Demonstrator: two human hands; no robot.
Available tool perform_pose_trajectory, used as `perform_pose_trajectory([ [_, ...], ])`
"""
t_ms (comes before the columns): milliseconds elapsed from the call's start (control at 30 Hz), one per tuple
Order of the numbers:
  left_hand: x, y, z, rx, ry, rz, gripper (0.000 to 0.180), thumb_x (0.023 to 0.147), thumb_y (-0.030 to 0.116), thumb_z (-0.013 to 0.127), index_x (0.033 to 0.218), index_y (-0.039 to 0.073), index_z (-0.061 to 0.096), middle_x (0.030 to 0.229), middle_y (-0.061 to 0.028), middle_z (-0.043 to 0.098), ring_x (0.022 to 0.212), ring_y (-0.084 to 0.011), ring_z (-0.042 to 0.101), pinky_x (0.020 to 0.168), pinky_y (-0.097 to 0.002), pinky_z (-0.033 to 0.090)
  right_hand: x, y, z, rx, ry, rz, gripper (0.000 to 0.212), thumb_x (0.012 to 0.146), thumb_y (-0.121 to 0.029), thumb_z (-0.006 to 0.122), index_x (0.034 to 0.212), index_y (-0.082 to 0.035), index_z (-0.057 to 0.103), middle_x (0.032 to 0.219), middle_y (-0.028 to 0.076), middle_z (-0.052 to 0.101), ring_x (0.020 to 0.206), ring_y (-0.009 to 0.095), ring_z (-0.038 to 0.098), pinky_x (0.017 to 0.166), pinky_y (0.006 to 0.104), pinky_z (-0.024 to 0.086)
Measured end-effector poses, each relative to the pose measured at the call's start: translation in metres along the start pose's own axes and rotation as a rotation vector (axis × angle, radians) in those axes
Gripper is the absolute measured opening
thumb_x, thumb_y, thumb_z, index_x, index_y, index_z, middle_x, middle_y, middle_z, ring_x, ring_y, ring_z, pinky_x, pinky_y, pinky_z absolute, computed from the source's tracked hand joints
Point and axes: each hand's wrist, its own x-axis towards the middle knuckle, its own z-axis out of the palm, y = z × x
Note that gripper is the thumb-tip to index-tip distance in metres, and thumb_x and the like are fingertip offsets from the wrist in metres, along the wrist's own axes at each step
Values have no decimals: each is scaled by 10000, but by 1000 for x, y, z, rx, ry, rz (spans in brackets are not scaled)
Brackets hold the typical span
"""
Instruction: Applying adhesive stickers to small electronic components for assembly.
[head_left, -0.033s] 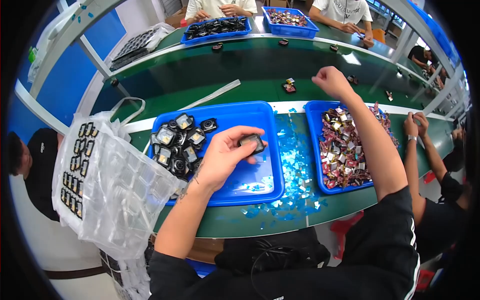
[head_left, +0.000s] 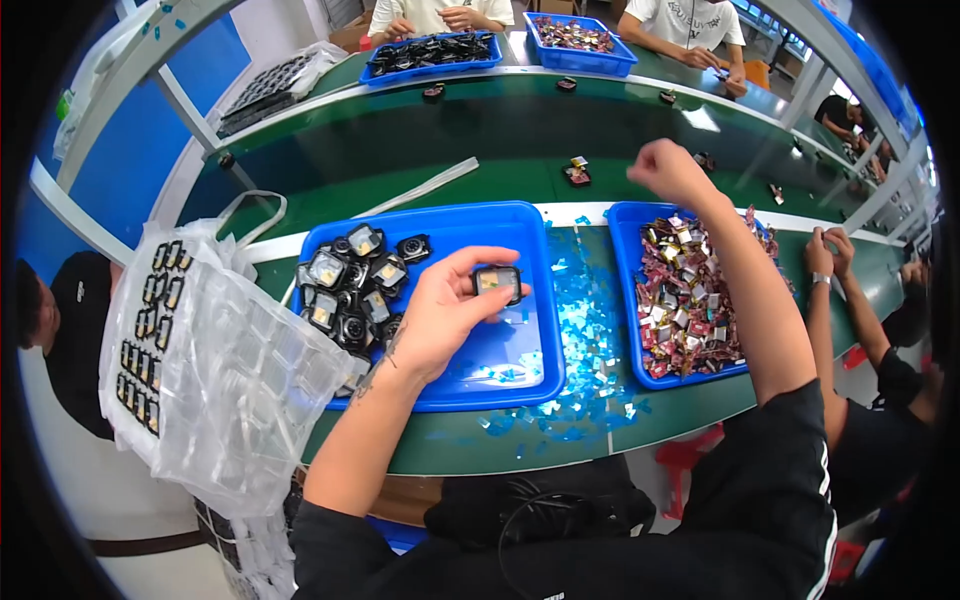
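Observation:
My left hand (head_left: 447, 318) pinches a black square watch case (head_left: 497, 284) between thumb and fingers, above the right half of a blue tray (head_left: 470, 385). Gold and pale parts show inside the case. Similar black watch cases (head_left: 352, 280) lie piled at that tray's left. Out over the green belt, my right hand (head_left: 668, 168) is raised with its fingers curled in; whatever they may hold is hidden. Just beyond it lies a small dark part (head_left: 705, 160). Below my right forearm stands a second blue tray (head_left: 640, 350) full of reddish flex circuits with silvery blocks (head_left: 687, 290).
Bits of blue film (head_left: 590, 340) litter the bench between the trays. A plastic-wrapped tray of watch cases (head_left: 215, 370) leans at the left. Small assemblies (head_left: 577, 172) sit on the belt (head_left: 430, 140). Co-workers sit opposite and at the right, where another person's hands (head_left: 832, 250) show.
The watch case in my left hand has tilted, turning its face more toward me. My right hand has shifted slightly right and down.

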Motion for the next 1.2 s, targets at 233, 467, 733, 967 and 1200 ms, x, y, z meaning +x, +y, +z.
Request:
perform_pose_trajectory([
  [233, 5, -14, 4, -245, 91, -42, 239, 860, -14, 647, 1075, 26, 553, 1052, -182, 674, 868, -161, 670, 761, -257, 543, -63, -13, -16, -268, -311, -230, 281, 765, -306, 768, 892, -61, 717, 881, 140, 704, 843, 311, 677, 770, 409, 534],
  [467, 2, -18, 17, -213, 48, -108, 207, 898, 2, 608, 1100, 9, 559, 996, -137, 669, 863, -216, 691, 791, -311, 583, -101, -9, -24, -386, -336, -246, 229, 771, -191, 747, 921, -30, 685, 857, 139, 669, 805, 286, 651, 731, 392, 514],
  [733, -6, -17, 17, -257, 25, -125, 283, 961, 76, 540, 1240, 33, 520, 1036, -107, 634, 881, -190, 668, 783, -272, 552, -141, -16, -30, 1150, 100, 120, 210, 897, -60, 625, 1099, -10, 595, 855, 16, 631, 764, 86, 609, 661, 235, 519],
  [967, -13, -15, 43, 433, -52, 372, 291, 869, -26, 585, 1143, 10, 674, 1042, -82, 604, 937, -148, 590, 806, -267, 496, -181, -61, 8, 1564, -301, 336, 291, 906, -71, 626, 1179, -15, 543, 853, 28, 632, 747, 91, 632, 682, 235, 563],
  [1200, -10, -27, 39, 990, -72, 888, 323, 668, 112, 808, 985, 113, 741, 821, -54, 622, 743, -225, 633, 609, -321, 532, -189, -79, 35, 1605, -616, 483, 269, 926, -99, 620, 1170, -17, 543, 906, 85, 664, 777, 132, 656, 723, 244, 560],
])
